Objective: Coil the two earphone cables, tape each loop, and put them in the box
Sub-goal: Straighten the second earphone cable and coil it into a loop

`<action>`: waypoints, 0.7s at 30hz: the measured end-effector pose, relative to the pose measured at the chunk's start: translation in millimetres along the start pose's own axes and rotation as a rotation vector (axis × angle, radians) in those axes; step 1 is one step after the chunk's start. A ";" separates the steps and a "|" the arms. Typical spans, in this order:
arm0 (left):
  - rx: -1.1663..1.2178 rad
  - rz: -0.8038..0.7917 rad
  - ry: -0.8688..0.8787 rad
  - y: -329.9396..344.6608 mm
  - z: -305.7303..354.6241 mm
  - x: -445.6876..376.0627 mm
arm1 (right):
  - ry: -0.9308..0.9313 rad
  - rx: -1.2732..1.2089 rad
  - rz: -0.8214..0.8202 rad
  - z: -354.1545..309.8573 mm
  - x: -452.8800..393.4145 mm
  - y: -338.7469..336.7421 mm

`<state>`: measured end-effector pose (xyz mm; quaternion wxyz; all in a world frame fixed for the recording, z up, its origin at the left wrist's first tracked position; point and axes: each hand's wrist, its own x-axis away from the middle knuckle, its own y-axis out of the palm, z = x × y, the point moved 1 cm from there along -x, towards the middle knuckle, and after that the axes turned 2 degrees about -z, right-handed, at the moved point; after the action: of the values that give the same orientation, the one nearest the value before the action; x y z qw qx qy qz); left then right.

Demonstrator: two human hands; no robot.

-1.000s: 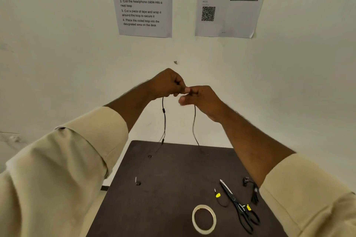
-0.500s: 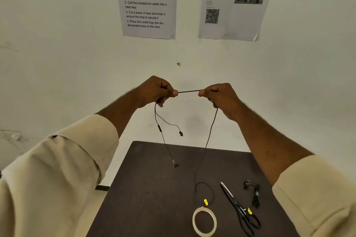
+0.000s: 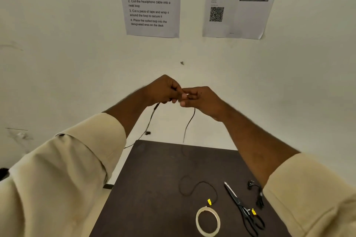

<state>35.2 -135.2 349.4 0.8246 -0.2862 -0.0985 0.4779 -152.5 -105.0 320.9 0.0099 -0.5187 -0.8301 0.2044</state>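
Observation:
My left hand [image 3: 163, 90] and my right hand [image 3: 202, 98] meet fingertip to fingertip above the far edge of the dark table [image 3: 154, 188], both pinching a thin black earphone cable [image 3: 189, 121]. One strand hangs from the left hand with an earbud dangling off the table's left side. Another strand drops from the right hand, curls on the tabletop and ends at a yellow tag [image 3: 209, 201]. A second black earphone cable [image 3: 258, 192] lies bunched at the right, partly under my right sleeve. No box is in view.
A roll of pale tape [image 3: 208, 221] lies at the near middle of the table. Black scissors [image 3: 242, 208] with a yellow tag lie to its right. Two printed sheets hang on the wall behind.
Half a second ago my hands were apart with a taut stretch of cable between them; now they have come together. More cable has settled in a curl on the table.

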 end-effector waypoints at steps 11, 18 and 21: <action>0.123 0.031 -0.050 -26.9 -27.4 12.0 | 0.035 -0.013 0.364 -1.8 4.9 -46.8; 0.117 0.062 -0.133 -38.7 -56.8 20.7 | 0.191 0.119 0.449 11.4 30.9 -107.7; 0.019 0.284 -0.206 -50.2 -75.5 24.6 | 0.246 0.180 0.470 23.7 46.3 -121.1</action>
<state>117.7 -162.0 313.4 0.7371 -0.2388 -0.1366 0.6173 -283.2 -118.6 332.5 0.1091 -0.7148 -0.6582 0.2095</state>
